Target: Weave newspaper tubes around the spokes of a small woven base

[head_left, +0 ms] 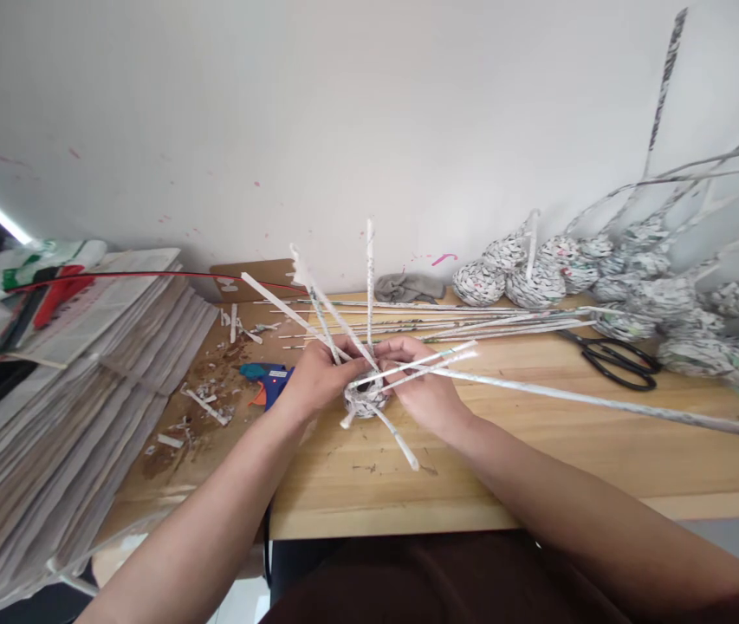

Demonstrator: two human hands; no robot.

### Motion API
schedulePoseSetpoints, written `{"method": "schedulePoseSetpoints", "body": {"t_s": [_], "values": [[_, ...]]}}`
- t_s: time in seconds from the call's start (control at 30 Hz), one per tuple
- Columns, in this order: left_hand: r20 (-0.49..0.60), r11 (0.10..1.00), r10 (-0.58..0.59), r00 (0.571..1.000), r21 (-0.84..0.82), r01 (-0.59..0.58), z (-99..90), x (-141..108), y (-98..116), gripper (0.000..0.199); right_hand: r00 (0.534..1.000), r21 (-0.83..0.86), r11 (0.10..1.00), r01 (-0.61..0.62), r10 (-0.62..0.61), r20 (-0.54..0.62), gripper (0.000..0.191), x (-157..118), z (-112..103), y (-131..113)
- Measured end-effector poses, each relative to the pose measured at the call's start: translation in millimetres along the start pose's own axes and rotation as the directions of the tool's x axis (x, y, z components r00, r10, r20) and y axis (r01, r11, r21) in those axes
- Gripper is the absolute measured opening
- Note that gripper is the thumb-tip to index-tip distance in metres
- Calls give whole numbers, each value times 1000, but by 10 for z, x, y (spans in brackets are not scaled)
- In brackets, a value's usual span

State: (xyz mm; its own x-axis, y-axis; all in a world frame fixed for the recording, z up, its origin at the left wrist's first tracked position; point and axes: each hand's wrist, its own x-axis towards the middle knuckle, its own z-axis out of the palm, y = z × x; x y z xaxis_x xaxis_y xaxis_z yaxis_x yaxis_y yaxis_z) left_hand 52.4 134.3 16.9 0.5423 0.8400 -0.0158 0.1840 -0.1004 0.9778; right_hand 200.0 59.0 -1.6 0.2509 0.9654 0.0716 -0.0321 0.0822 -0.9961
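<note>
left hand (323,371) and right hand (424,387) curled inward, gripping small round paper weave (367,406) between them, pale rods (370,282) splaying outward

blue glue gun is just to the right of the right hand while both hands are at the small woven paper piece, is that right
No: the head view shows the blue glue gun to the left of the left hand. Both hands are indeed at the small woven paper piece.
</note>
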Motion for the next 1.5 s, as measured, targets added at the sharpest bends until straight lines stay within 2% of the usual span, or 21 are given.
{"method": "schedulePoseSetpoints", "body": {"t_s": [0.17,0.27,0.43,0.63,0.7,0.8,0.9,0.97,1.07,1.13,1.23,1.3,1.4,1.5], "values": [[-158,997,59,986,-36,-65,103,-35,17,17,1000,5,1000,13,-13,10,15,-12,-11,-23],[-167,997,67,984,-13,-70,115,-40,31,18,1000,-7,1000,3,-3,-25,19,-20,-17,-29],[-165,998,60,984,8,-60,93,-35,59,18,998,-79,996,37,-40,-37,13,-19,-49,-9],[-218,980,188,958,109,-167,92,-16,10,12,1000,-115,993,16,-18,-19,12,0,-68,-27],[-248,974,206,947,147,-174,88,-5,-14,12,1000,-81,997,-1,0,-9,16,4,-45,-17],[-277,969,223,935,172,-180,80,6,-33,14,999,60,998,-37,38,-8,22,3,12,33],[-282,965,239,929,173,-196,79,3,-28,14,997,193,981,-32,44,-59,31,1,50,81],[-273,964,241,931,175,-198,83,-3,-16,14,994,139,990,15,1,-113,34,2,44,76],[-226,972,214,950,141,-186,87,-7,8,12,985,-20,994,112,-113,-130,30,7,7,22],[-166,984,166,972,92,-153,83,-5,19,14,981,-18,990,139,-140,-134,29,14,-11,-6],[-109,992,111,988,66,-104,67,-2,18,16,986,67,992,108,-99,-135,34,32,-16,-1],[-141,987,117,983,129,-99,58,-6,3,13,991,94,992,81,-70,-113,35,46,-14,18],[-204,954,180,962,274,-120,59,-17,-35,15,998,56,998,-25,28,-60,36,57,-18,32],[-214,920,250,944,355,-163,75,-23,-74,18,989,-20,989,-145,144,-10,36,57,-25,37]]}}
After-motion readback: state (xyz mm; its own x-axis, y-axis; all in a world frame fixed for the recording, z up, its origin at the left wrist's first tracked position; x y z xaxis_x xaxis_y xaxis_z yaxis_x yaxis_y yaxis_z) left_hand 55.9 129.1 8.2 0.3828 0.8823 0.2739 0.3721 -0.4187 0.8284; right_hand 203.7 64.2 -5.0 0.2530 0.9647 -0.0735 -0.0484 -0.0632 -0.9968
